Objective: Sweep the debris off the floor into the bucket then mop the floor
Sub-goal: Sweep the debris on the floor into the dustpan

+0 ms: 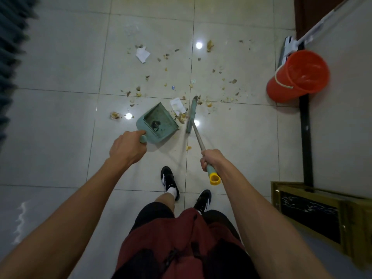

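My left hand [126, 148] grips the handle of a teal dustpan [158, 122] that rests on the tiled floor with a little dirt inside it. My right hand [212, 159] grips the metal handle of a teal broom [191, 115], whose head stands just right of the pan's mouth. A white paper scrap [177, 106] and small crumbs lie between pan and broom. More debris [210, 46] and a second paper scrap [142, 54] are scattered farther ahead. An orange bucket [300, 77] stands at the right by the wall.
A mop [287, 49] leans on the wall behind the bucket. A gold-framed dark panel [310, 214] sits low at the right. A dark ribbed object [10, 57] runs along the left edge. My two feet in black shoes [170, 183] stand just behind the pan.
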